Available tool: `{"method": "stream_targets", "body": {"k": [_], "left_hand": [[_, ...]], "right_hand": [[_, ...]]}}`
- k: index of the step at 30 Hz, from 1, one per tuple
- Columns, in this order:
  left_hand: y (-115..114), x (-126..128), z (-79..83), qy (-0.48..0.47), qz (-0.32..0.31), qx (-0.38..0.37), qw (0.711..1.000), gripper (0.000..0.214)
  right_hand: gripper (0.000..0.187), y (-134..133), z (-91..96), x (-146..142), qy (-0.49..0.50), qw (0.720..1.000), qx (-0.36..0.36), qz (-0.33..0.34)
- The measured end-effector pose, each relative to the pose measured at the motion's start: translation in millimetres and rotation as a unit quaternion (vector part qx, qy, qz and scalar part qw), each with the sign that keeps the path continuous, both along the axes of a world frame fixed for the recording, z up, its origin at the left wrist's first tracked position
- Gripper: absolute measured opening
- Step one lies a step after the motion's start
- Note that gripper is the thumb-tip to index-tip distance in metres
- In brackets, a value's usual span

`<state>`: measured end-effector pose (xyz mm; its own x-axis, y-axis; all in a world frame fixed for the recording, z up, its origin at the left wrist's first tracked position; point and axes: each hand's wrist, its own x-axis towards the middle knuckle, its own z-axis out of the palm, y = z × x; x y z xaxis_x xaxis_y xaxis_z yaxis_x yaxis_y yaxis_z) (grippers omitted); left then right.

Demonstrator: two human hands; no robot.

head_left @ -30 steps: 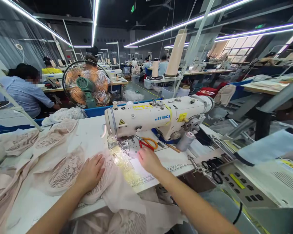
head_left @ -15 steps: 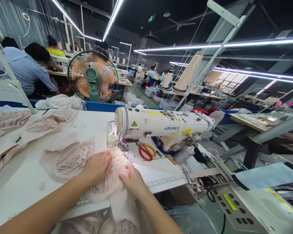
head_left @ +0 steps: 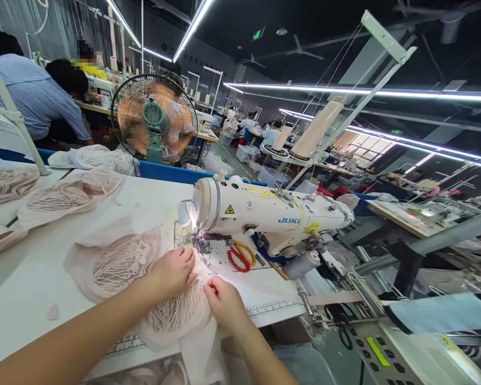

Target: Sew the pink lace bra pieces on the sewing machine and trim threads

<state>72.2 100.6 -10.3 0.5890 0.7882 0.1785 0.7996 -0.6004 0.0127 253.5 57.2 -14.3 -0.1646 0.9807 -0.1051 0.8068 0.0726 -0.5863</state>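
A beige lace bra piece [head_left: 176, 315] lies partly on the white table in front of a sewing machine [head_left: 260, 208], its far edge close to the lit needle area. My left hand [head_left: 173, 274] rests on the lace just before the needle, fingers bent together over the fabric. To its right, my right hand [head_left: 221, 299] pinches the near right edge of the same piece between thumb and fingers. The other cup [head_left: 122, 262] of the fabric spreads flat to the left of my left hand. Red- and orange-handled scissors [head_left: 242, 255] lie beside the needle plate.
More beige lace pieces [head_left: 60, 198] lie at the left of the table [head_left: 28, 283]. Behind it stands a large fan [head_left: 154, 118], and a person in a striped shirt [head_left: 38, 93] bends over at the far left. Thread cones [head_left: 318, 127] rise behind the machine. A control box [head_left: 379, 347] sits at right.
My hands and the lace have moved slightly toward the needle and to the right in view. The right fingers are curled more tightly. The camera view has shifted a little.
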Motion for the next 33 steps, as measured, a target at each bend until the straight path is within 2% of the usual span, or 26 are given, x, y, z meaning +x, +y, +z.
{"method": "stream_targets", "body": {"k": [7,13,17,19,33], "left_hand": [[4,12,4.9,0.012,0.051,-0.012,0.999,0.038],[2,12,5.7,-0.004,0.064,-0.031,0.997,0.035],[3,9,2.2,-0.013,0.055,-0.045,0.997,0.032],[3,9,-0.1,-0.016,0.052,-0.049,0.997,0.034],[5,13,-6.5,-0.054,0.071,-0.053,0.995,0.039]], "right_hand": [[0.018,18,-4.4,-2,-0.002,0.999,0.032,-0.013],[0.016,18,-5.9,2,0.004,0.999,0.05,0.011],[0.033,15,-6.3,4,0.01,0.997,0.059,0.052],[0.035,14,-6.3,5,0.01,0.995,0.065,0.073],[0.035,16,-6.7,-1,-0.093,0.986,0.103,0.088]]}}
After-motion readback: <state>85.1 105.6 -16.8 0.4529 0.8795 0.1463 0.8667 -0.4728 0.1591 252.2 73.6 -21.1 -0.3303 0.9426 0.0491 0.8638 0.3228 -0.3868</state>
